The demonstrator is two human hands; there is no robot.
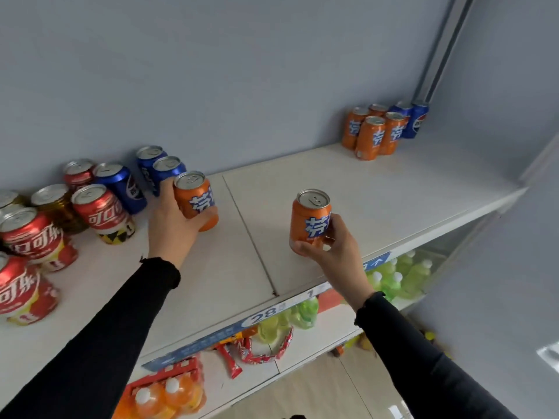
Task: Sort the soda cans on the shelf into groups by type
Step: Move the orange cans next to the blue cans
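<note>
- Soda cans are partly sorted: four orange cans (373, 131) are standing grouped at the shelf's (393, 189) far right, touching two blue cans (413, 119) behind them.
- You are gripping one orange can (195, 198) in your left hand (172, 219), low on the shelf, and another orange can (310, 217) in your right hand (329, 243), lifted mid-shelf.
- Judging by that, both are heading to the orange group.
- Still mixed on the left: three blue cans (145, 176), at least five red cans (99, 210), and a gold can (57, 204); the frame edge is cutting off others.
- Bottles (393, 276) are sitting on the lower shelf.
</note>
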